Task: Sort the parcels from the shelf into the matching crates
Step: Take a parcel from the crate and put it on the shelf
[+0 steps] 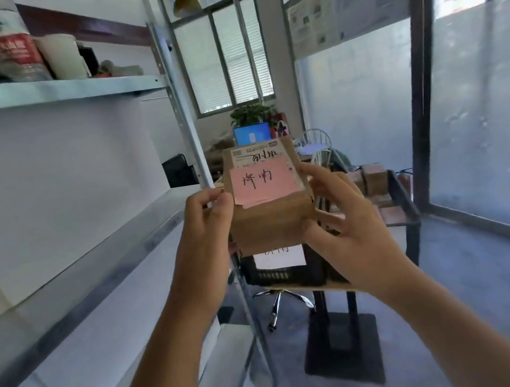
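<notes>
Past the shelf [93, 240] at frame left, you grip the pink-labelled parcel [269, 204] mid-frame with left hand [208, 224] and right hand [338, 213]. Next, lower it into the labelled black crate [284, 273] below, if labels match.

Matt brown cardboard parcel [271, 221] with pink paper note [261, 181]; glossy grey metal shelf [88, 255]; black plastic crate [285, 274].
</notes>
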A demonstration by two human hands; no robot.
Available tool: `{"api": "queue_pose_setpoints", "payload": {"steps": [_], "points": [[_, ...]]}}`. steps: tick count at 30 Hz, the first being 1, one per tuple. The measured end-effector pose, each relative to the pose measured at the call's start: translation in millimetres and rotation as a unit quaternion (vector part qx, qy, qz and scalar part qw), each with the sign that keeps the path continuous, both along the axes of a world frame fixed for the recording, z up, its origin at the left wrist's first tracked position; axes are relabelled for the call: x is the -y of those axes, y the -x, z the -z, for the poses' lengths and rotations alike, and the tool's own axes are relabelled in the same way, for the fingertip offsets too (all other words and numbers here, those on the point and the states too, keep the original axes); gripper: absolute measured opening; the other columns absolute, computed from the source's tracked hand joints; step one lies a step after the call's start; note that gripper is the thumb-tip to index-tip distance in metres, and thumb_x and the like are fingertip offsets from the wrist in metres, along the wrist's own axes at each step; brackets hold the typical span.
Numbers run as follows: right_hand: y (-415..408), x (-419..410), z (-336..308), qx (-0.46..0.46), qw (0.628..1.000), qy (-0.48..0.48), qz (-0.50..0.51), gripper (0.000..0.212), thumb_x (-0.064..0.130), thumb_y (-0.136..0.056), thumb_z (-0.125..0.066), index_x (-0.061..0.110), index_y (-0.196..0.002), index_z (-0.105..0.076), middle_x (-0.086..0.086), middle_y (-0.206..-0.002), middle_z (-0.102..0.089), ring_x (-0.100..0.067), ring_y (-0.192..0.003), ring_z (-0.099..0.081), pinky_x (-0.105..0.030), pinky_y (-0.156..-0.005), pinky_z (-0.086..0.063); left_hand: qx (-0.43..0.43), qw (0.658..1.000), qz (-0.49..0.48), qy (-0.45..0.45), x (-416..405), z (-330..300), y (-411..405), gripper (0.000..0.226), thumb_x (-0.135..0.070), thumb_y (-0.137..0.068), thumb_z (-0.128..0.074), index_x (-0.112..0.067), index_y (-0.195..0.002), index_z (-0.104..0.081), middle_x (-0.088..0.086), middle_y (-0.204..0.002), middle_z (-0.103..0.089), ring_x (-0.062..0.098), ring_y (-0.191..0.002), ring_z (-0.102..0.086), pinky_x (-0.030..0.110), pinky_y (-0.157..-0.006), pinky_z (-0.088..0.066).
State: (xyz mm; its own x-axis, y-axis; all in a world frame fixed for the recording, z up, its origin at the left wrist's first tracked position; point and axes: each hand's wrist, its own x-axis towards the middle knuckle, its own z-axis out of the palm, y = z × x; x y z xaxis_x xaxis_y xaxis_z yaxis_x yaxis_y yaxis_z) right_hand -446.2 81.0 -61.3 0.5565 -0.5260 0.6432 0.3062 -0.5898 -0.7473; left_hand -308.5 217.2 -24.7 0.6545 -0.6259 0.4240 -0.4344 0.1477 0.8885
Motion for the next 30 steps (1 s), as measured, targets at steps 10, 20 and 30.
{"api": "queue_pose_setpoints", "payload": {"steps": [10,20,30], "points": [[-110.4,85.1,37.2,-0.036,0.990,0.009,0.133,0.060,0.032,-0.089,-0.077,0.035,-0.137,-0.041,0.007,-0.140,-0.054,-0.010,-0.130,-0.058,-0.027,-0.094,-0.060,-0.004,0.993,0.115,-0.037,118.1,50.9,-136.6,0.012,-0.042,-0.097,-0.069,-0.044,-0.105,-0.060,-0.020,-0.113,-0.074,0.006,-0.112,-0.070,0.045,-0.102,-0.057],[-209.3,167.4,52.2,-0.180,0.899,0.102,0.386,0.089,0.071,-0.068,-0.078,0.046,-0.141,-0.035,0.011,-0.144,-0.029,-0.005,-0.123,-0.035,-0.015,-0.086,-0.038,-0.073,0.960,0.256,-0.082,234.5,79.6,-226.6,0.034,0.000,-0.107,-0.038,-0.012,-0.119,-0.068,-0.005,-0.115,-0.078,0.013,-0.110,-0.074,0.027,-0.090,-0.062],[-265.5,322.2,123.0,-0.179,0.913,-0.001,0.368,0.087,0.059,-0.068,-0.083,0.051,-0.141,-0.037,0.013,-0.130,-0.033,-0.014,-0.114,-0.045,-0.033,-0.078,-0.055,-0.104,0.967,0.207,-0.108,358.1,124.9,-278.5,0.039,-0.009,-0.112,-0.040,-0.039,-0.129,-0.059,-0.018,-0.127,-0.071,0.002,-0.116,-0.069,0.027,-0.087,-0.060]]}}
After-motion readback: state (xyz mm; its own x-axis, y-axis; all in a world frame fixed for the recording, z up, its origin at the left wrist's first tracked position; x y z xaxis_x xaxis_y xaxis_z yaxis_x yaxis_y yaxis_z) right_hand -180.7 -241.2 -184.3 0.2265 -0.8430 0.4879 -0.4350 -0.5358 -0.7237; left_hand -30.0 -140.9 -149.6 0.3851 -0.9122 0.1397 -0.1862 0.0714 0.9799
